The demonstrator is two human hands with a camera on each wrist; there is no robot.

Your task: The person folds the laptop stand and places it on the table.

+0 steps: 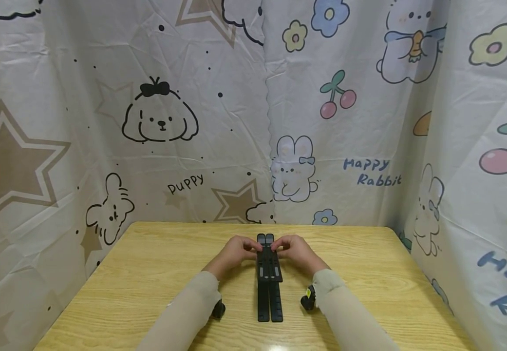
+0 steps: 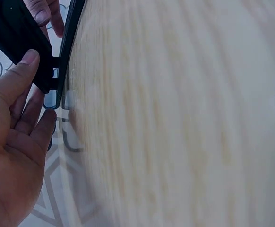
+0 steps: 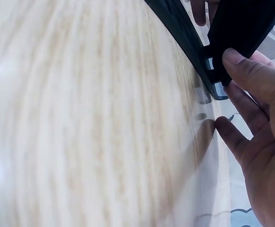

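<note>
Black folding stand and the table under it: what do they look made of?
Stand: probably moulded plastic, matte black; uniform colour, slotted flat bars, only a dull sheen in the wrist views. Metal can't be ruled out. Table: light wood-grain top, likely laminate or varnished wood; it shows glossy light reflections. Left hand and right hand pinch the stand's far end.
</note>
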